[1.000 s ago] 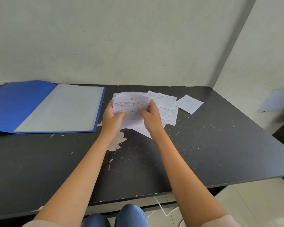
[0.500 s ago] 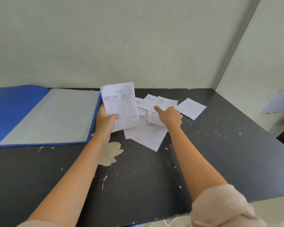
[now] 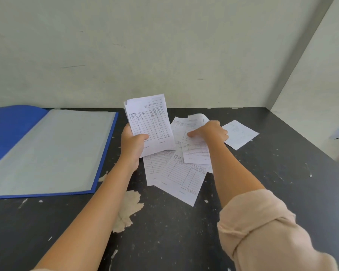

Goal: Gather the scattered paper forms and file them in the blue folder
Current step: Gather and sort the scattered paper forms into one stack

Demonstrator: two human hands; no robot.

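My left hand point(image 3: 133, 146) grips a small stack of white ruled forms point(image 3: 150, 122), held upright above the black table. My right hand point(image 3: 211, 132) reaches into the loose pile of forms point(image 3: 181, 174) lying overlapped on the table and pinches the top sheet point(image 3: 192, 122), whose far edge curls up. One more form point(image 3: 240, 133) lies alone to the right of the pile. The blue folder point(image 3: 106, 153) lies open flat at the left, its pale inner sheet facing up.
The black table point(image 3: 184, 237) has a chipped patch point(image 3: 128, 208) near its middle. A wall runs along the back and a partition point(image 3: 311, 75) closes the right side. My rolled beige sleeve point(image 3: 266, 229) covers the right forearm.
My right hand let go of the held stack and reached right into the pile, pinching and lifting a sheet. My left hand raised the stack upright. The camera moved closer.
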